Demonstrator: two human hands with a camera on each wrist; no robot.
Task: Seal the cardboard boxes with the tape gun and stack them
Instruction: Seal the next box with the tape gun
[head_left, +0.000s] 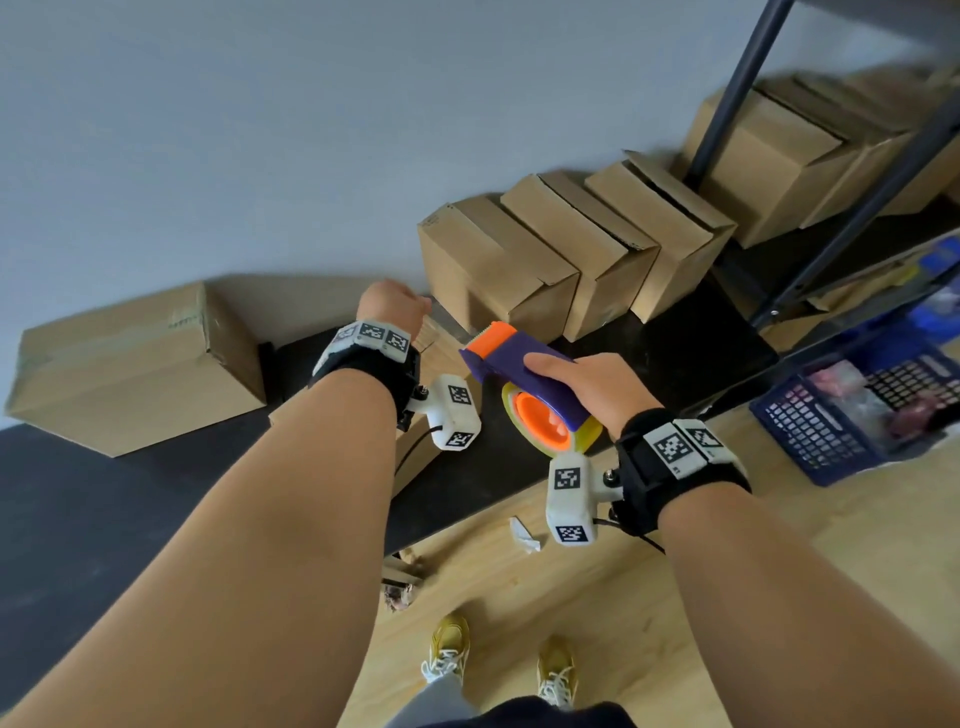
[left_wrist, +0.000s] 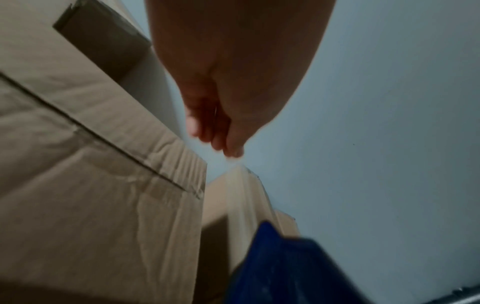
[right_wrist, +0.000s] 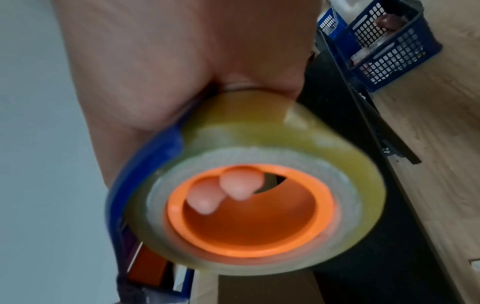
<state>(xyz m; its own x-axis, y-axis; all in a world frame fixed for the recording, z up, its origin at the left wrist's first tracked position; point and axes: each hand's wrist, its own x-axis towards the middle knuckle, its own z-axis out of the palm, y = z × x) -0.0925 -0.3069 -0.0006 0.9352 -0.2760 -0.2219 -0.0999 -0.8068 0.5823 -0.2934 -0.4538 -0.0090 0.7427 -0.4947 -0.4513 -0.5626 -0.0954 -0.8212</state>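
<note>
My right hand (head_left: 582, 384) grips the blue and orange tape gun (head_left: 511, 358) from above. Two fingertips (right_wrist: 239, 185) poke through the orange core of its yellowish tape roll (right_wrist: 259, 133). The gun hovers just right of a cardboard box (head_left: 439, 345) that my left forearm mostly hides. In the left wrist view this box (left_wrist: 91, 185) shows a taped seam. My left hand (head_left: 410, 304) hangs over the box's far edge, its fingers (left_wrist: 218, 142) loosely bunched and holding nothing that I can see. A row of three boxes (head_left: 576, 244) stands behind, and another box (head_left: 130, 364) lies on the left.
The boxes sit on a black platform (head_left: 649, 343) against a grey wall. A black shelf frame (head_left: 737, 88) with more boxes (head_left: 769, 156) rises at the right. A blue basket (head_left: 852, 410) stands on the wood floor, with scraps (head_left: 524, 535) near my feet.
</note>
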